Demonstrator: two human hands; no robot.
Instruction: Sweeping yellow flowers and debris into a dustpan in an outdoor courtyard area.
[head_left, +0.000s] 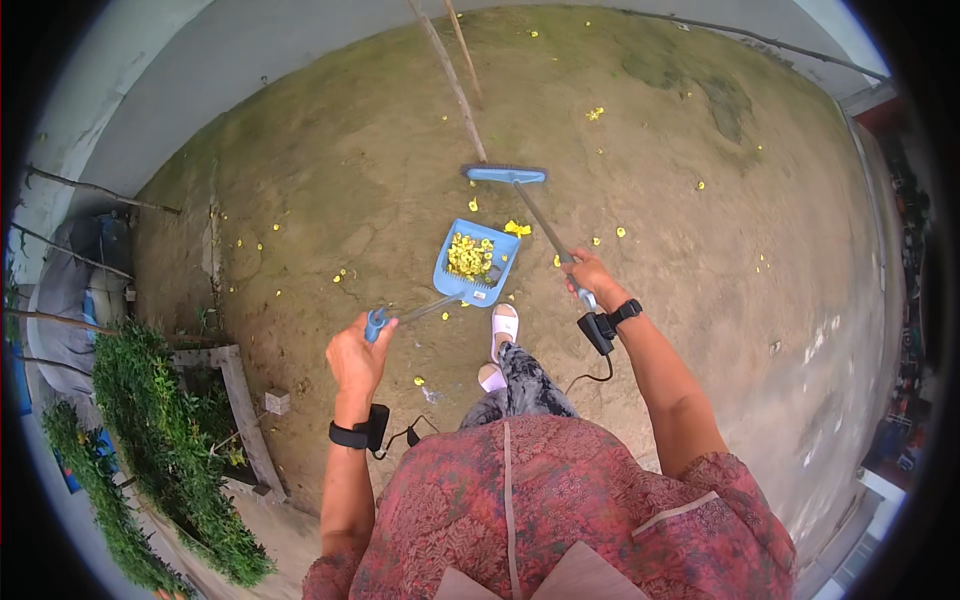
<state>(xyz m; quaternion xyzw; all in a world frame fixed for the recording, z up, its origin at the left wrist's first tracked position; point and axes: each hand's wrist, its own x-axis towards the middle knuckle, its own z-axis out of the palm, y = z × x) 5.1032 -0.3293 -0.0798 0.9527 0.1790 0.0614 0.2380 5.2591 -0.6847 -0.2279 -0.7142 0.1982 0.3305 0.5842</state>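
My left hand (357, 354) grips the top of the long handle of a blue plastic dustpan (444, 283). The pan is on the ground ahead of my feet, and a heap of yellow flowers (469, 256) lies inside it. In my right hand (592, 276) is the grey handle of a broom (541, 223). The broom's blue head (507, 175) is beyond the pan, apart from it, with its bristles facing away from me. Between the two, a loose yellow flower (473, 204) lies on the ground. A cluster of yellow flowers (517, 228) touches or nearly touches the pan's far right corner.
More yellow flowers (595, 114) are scattered over the bare earth. Two wooden poles (450, 75) stand past the broom head. At left are green plants (161, 450), a wooden frame (244, 420) and a small block (277, 401). A pale wall (225, 60) bounds the far side.
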